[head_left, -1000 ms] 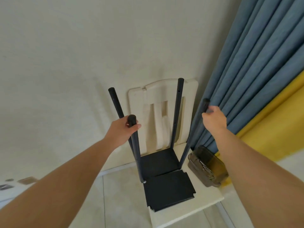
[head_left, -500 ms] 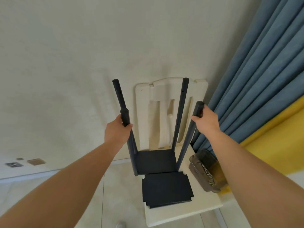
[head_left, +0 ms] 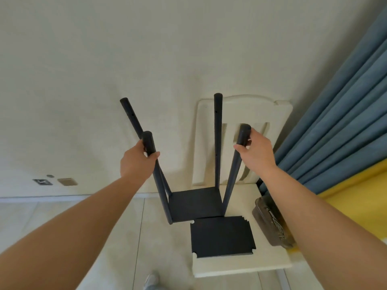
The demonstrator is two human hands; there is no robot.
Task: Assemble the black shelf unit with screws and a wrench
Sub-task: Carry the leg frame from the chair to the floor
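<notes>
Frame (head_left: 194, 204) now hangs off the chair's (head_left: 240, 266) 9 o'clock edge — both hands have slid it leftward. Left hand (head_left: 136, 164) and right hand (head_left: 256, 152) each clench a near post top; loose panel (head_left: 222, 237) likely goes on next.

Two bare arms reach forward from the bottom corners. The left hand (head_left: 137, 162) curls around a near black post (head_left: 156, 170) just below its top. The right hand (head_left: 256, 152) grips another post (head_left: 235, 168) near its top, thumb across the front.

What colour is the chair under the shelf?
The chair is cream white, seen best in the head view.
</notes>
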